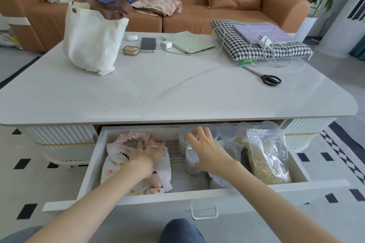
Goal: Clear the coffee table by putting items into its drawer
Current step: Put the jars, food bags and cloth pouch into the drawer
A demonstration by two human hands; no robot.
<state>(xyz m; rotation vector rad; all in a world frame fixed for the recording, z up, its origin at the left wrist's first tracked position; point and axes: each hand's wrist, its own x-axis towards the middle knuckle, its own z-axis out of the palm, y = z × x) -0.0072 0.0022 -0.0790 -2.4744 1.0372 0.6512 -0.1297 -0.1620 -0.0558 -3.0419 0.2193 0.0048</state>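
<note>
The coffee table's drawer is pulled out below the white tabletop. Both my hands are inside it. My left hand lies with spread fingers on a pale printed cloth bundle at the drawer's left. My right hand hovers with loosely spread fingers over a clear lidded jar in the middle. On the tabletop lie a white tote bag, a phone, two earbud cases, a charger, a green tablet, a houndstooth sleeve and scissors.
Several clear jars line the drawer's back, with a zip bag of grain at its right. A purple tablet and a cabled charger lie on the sleeve. An orange sofa with clothes stands behind. My knee is below the drawer handle.
</note>
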